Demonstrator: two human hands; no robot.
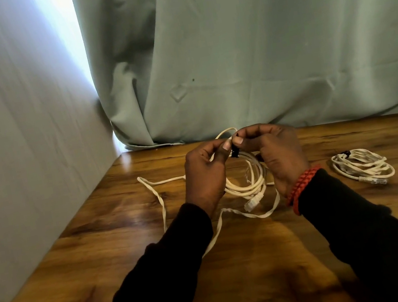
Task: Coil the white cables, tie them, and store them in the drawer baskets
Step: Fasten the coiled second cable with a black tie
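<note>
Nearest my camera were the two black sleeves (161, 275), running up from the lower edge onto the wooden table (73, 224). Above them my left hand (204, 176) and right hand (277, 156) met over the middle of the table, raised a little off the surface. Both were curled inward, thumb and fingertips pinching at a small black tie (234, 152) set against the top of a white cable coil (248, 182); the left fingers also closed round the coil's strands. How far the tie was fastened I could not tell, since the fingers covered most of it.

The coil hung between my palms in several loops, its clear plug (251, 204) dangling at the bottom. A flat white cable (162, 204) trailed loose from beneath the hands, out to the left and back toward me; whether it belonged to the held coil or was a separate length I could not tell.

To the right, well apart from the hands, a second coil (362, 167) lay on the table, wound and with a dark tie at its upper left, so I judged that one finished apart from storing. A red beaded bracelet (301, 186) ringed my right wrist. A grey-green curtain (254, 49) closed off the far edge.

I judged the task to be in the tying step of the held coil. No drawer or basket was in view, so storing appeared wholly undone.
</note>
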